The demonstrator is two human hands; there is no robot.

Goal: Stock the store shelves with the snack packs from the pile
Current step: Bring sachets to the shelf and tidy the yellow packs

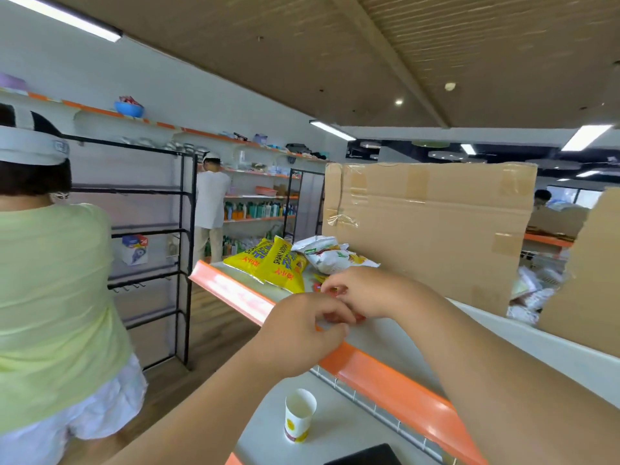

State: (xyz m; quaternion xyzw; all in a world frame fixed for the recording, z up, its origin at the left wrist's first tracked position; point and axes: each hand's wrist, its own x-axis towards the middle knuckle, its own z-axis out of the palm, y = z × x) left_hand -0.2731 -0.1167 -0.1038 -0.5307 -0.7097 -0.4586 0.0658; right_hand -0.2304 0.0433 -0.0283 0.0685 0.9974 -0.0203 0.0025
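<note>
Head view, and it's busy up on the top shelf [397,344]. The left hand [302,332] and the right hand [364,293] meet over a small red pack [336,290] lying right at the shelf's front lip. Both sets of fingers are curled in and clamped on it, though the hands cover most of the pack, so the exact hold is hard to read.

Behind it, two yellow packs [268,263] lie flat and overlapping, with white packs [328,255] heaped just beyond, touching the cardboard sheet [429,223] that stands along the back.

The risk is that the red pack sits so close to the orange price strip [385,374] that a loose pinch could send it over the lip, towards the paper cup [299,414] on the shelf below. A push backwards could also shunt the yellow packs, which look slippery enough to slide off the open far end. A person in a green shirt [50,280] stands close on the left, so a swung elbow might catch them.

As for materials, the packs are glossy, crinkled film, puffed and pillow-shaped, and probably yielding under a squeeze. The shelf is smooth painted white metal with a slick plastic strip. The cardboard is matte, creased and patched with tape.
</note>
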